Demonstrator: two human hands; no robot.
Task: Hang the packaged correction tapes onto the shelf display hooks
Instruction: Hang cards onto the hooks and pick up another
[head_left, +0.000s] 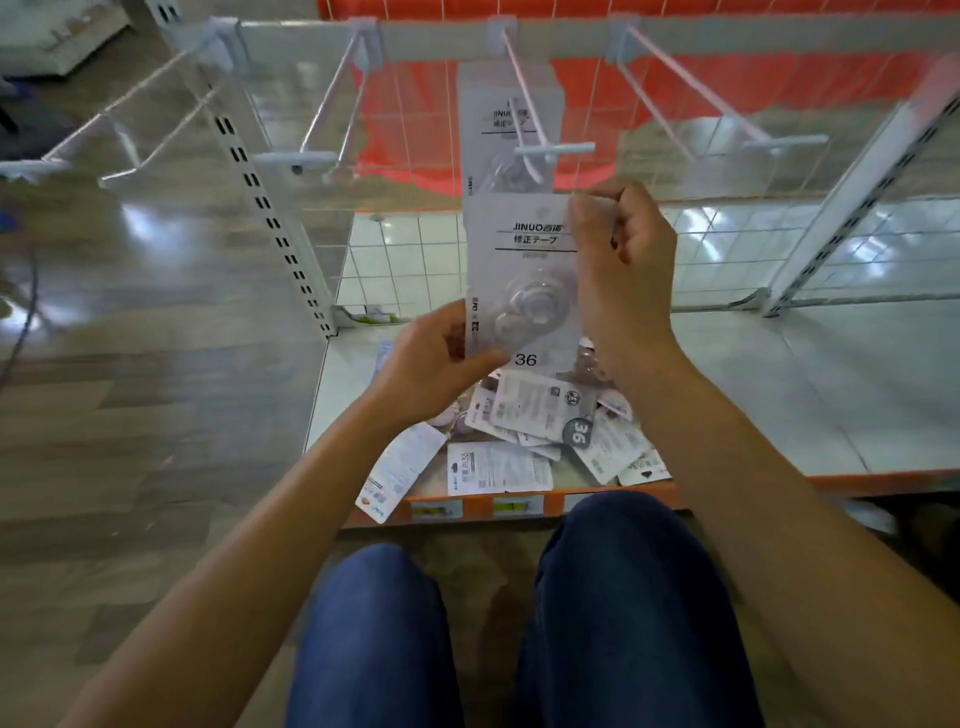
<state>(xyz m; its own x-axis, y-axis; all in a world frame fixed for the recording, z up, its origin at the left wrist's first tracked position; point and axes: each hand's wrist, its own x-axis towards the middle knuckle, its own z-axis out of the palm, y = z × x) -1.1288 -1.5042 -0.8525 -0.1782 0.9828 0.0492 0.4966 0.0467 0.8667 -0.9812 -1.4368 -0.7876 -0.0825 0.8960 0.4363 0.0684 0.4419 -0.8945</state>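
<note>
One white card-backed blister pack of correction tape (519, 280) stood upright, long axis vertical, just below the white wire display hook (553, 149). The right hand (623, 260) pinched its top corner, nearer the hook. The left hand (441, 353) pinched its bottom edge.

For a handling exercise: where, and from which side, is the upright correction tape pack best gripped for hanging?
Pinch the pack at its flat top right corner, from the right as the right hand does, the left hand steadying the lower left edge. The bulging blister likely grips poorly, and the top centre must stay free for the hook.
</note>
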